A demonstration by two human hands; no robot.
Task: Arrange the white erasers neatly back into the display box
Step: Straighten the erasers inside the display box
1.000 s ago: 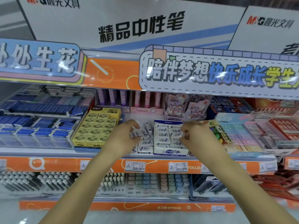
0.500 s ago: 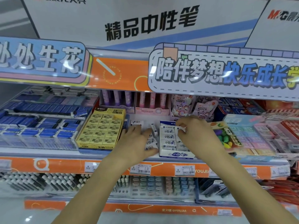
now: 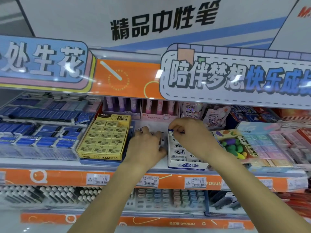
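Left hand (image 3: pixel 147 143) curled over loose erasers (image 3: pixel 161 139) beside box (image 3: pixel 186 163), right hand (image 3: pixel 190 133) pinching one at box's back; erasers likely light, stiff, sleeve-slick, so grip long sides.

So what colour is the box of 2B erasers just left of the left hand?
Yellow, with small rabbit prints on each eraser; the 2B eraser box shows clearly in the head view.

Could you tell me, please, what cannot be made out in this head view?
- Loose white erasers on the shelf: mostly covered by the left hand.
- What the right hand pinches at the back of the white cardboard display box: hidden by fingers.
- Orange shelf-edge price labels: small print blurred.
- Right-hand blue banner: text cut by the frame edge.
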